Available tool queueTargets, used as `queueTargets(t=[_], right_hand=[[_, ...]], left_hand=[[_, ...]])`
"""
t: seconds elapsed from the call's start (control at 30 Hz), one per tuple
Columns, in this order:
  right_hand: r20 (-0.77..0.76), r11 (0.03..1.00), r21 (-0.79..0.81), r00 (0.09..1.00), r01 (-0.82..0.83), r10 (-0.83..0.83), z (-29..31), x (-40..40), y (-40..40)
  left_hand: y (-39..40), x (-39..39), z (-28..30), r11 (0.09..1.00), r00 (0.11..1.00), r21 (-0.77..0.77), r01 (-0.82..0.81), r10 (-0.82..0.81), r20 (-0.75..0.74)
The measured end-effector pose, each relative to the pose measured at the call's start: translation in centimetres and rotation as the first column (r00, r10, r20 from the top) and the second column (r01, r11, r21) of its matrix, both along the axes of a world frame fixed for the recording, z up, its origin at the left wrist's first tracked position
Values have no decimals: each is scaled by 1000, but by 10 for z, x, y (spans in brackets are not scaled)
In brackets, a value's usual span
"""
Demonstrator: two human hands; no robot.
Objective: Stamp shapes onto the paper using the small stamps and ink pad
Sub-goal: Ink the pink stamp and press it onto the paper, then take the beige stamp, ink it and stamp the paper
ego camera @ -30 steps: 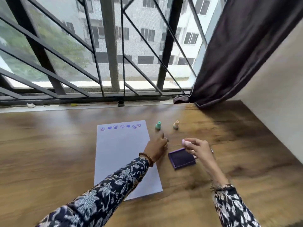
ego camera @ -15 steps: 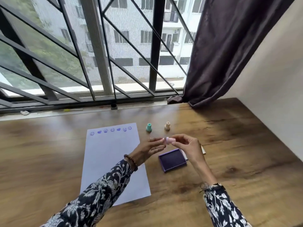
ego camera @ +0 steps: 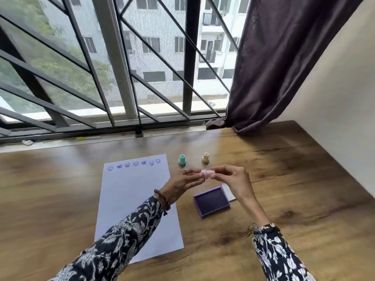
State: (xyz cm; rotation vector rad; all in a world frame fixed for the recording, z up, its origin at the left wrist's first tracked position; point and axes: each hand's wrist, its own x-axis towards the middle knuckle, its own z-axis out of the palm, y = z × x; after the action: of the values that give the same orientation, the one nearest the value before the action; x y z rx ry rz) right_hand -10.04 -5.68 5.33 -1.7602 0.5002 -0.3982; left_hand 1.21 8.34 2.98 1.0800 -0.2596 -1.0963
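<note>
Now | L hand (ego camera: 182, 182) + R hand (ego camera: 233, 179) both pinching pink stamp (ego camera: 207, 173) | above ink pad (ego camera: 212, 201)

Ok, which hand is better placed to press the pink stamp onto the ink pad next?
Probably the right hand: it pinches the pink stamp and sits above the open ink pad. The left hand touches the stamp too, but lies nearer the paper.
</note>
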Motion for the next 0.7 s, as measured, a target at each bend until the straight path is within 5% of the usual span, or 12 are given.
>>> queueTargets(t=[0.23, 0.3, 0.4, 0.7], right_hand=[[-160, 996, -85, 986, 26, -40, -8, 17, -24], [-193, 970, -225, 971, 95, -140, -9, 25, -41], [-183, 891, -422, 947, 166, -263, -10, 39, -68], [-242, 845, -528, 938, 87, -248, -28, 70, -97]], left_hand=[[-24, -1, -17, 987, 954, 94, -130, 99, 283], [-36, 4, -23, 939, 846, 245, -242, 81, 528], [-53, 15, -33, 848, 581, 409, -336, -156, 799], [-85, 33, -49, 843, 466, 380, -380, -180, 866]])
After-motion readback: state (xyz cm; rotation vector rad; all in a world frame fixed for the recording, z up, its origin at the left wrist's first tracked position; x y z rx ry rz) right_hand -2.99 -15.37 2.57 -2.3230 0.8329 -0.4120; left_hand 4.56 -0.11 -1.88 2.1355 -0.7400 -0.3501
